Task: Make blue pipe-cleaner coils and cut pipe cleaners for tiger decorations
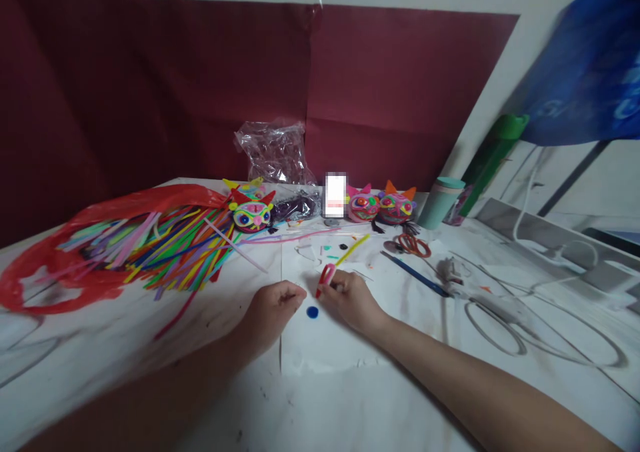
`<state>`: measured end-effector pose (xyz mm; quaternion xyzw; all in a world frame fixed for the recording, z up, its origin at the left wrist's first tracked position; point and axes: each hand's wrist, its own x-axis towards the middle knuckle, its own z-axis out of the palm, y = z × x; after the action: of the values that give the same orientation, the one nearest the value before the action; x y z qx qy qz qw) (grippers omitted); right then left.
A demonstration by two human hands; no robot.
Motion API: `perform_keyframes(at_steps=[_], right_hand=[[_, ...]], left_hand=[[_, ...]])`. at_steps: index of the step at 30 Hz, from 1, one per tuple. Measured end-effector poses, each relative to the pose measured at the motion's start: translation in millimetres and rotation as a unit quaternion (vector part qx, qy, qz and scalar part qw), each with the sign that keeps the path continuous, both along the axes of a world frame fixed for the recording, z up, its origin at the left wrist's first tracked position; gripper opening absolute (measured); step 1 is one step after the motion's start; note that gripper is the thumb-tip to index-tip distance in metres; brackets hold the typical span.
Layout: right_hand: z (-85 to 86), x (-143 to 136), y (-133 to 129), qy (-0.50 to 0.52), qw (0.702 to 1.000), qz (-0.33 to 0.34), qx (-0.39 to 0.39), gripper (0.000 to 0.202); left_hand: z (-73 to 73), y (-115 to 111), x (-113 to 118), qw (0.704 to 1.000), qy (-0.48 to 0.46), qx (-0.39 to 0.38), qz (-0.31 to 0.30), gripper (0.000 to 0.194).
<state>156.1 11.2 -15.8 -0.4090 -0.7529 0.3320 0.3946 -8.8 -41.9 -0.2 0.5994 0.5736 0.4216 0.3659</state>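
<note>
Fingers of the right hand (356, 300) are pinched on a red-and-pink looped strip (327, 275), holding it over the middle of the work area, while those of the left hand (277, 309) are drawn closed just beside it; from where I stand I cannot tell whether anything thin sits between them.

Maroon sheeting (400, 79) covers most of the wall behind the white tabletop (240, 405). Some blue plastic (585, 72) hangs at the upper right. A red bag (150, 201) lies spread on the left, with a thick bundle of many-coloured strips (175, 249) spilling across it. Under the two hands lies a white sheet (330, 352). At the back stands a crumpled clear bag (274, 151); off to the right, a green container (493, 162) leans behind a pale green cup (437, 205).

Small decorated heads line the back: a red-eared one (253, 215) by the strips, then a pink-eared one (364, 204) and an orange-eared one (397, 204) side by side near the cup. A slim dark blue tool (415, 273) lies right of the hands, below orange-handled scissors (414, 244). A yellow strip (353, 250) slants away behind the loop. Smallest are a blue disc (313, 313), flat between the hands, and a black bit (343, 247) farther back.
</note>
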Motion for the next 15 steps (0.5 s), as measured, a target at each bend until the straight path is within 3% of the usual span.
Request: perform_keyframes(at_steps=[5,10,15], right_hand=[[6.1,-6,-9,0.179,0.965,0.048,-0.187,0.025],[16.1,-13,-25,0.228,0.936,0.143,-0.226,0.031],[20.5,-14,-32,0.234,0.939,0.127,-0.217,0.035]], left_hand=[[3.0,-2,1,1.0,-0.015,0.004,-0.021,0.026],[-2.4,-5,3,0.989,-0.104,-0.057,-0.093,0.028],[-10.3,-4,2,0.963,-0.21,-0.125,-0.111,0.03]])
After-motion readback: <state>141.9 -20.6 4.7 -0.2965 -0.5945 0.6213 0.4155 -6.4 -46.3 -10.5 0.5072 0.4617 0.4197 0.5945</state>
